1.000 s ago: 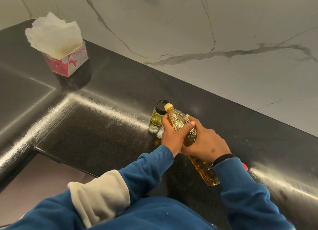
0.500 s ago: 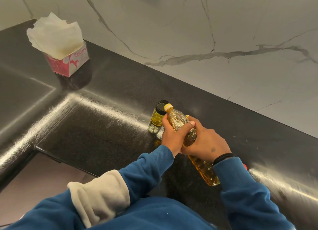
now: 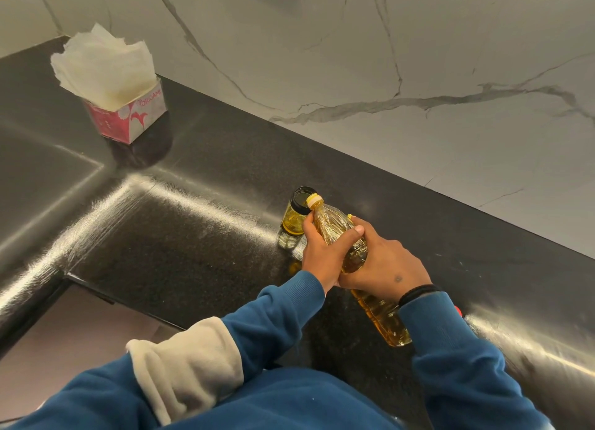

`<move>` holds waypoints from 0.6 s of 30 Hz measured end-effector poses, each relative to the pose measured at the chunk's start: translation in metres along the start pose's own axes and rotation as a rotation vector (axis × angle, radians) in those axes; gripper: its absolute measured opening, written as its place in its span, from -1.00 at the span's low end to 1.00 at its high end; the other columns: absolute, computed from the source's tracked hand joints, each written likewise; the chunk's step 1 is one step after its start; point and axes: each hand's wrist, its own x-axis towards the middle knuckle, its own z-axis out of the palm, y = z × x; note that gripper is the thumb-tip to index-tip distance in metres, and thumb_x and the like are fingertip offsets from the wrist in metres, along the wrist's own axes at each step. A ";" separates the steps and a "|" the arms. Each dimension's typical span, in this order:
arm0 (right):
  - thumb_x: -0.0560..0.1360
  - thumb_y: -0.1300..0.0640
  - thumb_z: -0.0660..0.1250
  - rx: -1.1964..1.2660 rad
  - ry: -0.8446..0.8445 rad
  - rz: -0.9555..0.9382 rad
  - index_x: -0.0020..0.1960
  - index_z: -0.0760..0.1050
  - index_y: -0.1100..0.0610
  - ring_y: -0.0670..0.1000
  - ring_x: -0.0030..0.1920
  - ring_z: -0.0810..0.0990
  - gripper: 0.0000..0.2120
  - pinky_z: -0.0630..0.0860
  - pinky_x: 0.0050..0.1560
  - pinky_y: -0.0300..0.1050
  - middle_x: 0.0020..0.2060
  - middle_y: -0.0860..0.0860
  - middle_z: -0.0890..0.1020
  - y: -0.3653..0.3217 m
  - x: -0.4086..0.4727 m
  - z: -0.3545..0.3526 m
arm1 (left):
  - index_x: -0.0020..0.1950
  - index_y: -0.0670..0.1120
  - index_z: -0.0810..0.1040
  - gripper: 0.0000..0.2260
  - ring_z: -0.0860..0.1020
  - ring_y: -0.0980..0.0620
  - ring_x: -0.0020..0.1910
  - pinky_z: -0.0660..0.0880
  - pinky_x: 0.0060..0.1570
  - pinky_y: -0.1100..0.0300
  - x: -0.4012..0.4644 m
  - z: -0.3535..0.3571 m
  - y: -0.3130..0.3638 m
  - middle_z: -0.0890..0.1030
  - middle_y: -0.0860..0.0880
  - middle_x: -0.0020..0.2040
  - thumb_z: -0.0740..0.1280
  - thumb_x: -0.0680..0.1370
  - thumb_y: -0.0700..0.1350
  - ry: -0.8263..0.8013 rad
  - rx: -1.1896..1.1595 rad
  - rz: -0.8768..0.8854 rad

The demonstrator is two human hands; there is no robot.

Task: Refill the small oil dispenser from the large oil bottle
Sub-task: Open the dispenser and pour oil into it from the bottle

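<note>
Golden oil bottle (image 3: 341, 236) stays tilted in both your hands, left hand (image 3: 322, 252) and right hand (image 3: 386, 265) wrapped around it, neck at the dispenser (image 3: 294, 217) mouth. Nothing has shifted over the last second, so you're likely mid-pour.

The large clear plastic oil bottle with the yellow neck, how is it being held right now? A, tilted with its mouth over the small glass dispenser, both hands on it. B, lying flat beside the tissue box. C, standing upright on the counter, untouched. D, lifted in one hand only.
A: the large clear plastic oil bottle slants down to the small glass dispenser, left hand and right hand gripping it.
</note>
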 end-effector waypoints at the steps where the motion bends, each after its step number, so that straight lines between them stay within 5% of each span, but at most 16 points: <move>1: 0.27 -0.30 0.52 -0.001 0.000 -0.002 0.55 -0.13 -0.21 0.01 0.12 0.60 0.10 0.62 0.09 -0.13 0.33 0.00 0.51 0.000 0.000 0.000 | 0.51 0.30 0.03 -0.11 0.52 -0.09 0.24 0.57 0.18 -0.18 0.000 0.000 0.000 0.44 -0.01 0.32 0.54 0.37 0.13 0.001 -0.003 0.004; 18: 0.25 -0.31 0.51 -0.019 0.007 -0.001 0.55 -0.12 -0.22 0.01 0.12 0.60 0.10 0.60 0.07 -0.14 0.32 -0.02 0.52 0.002 0.000 -0.002 | 0.49 0.32 0.05 -0.04 0.56 -0.08 0.21 0.58 0.17 -0.17 -0.003 0.003 0.002 0.48 -0.02 0.30 0.54 0.23 0.21 0.001 -0.021 0.016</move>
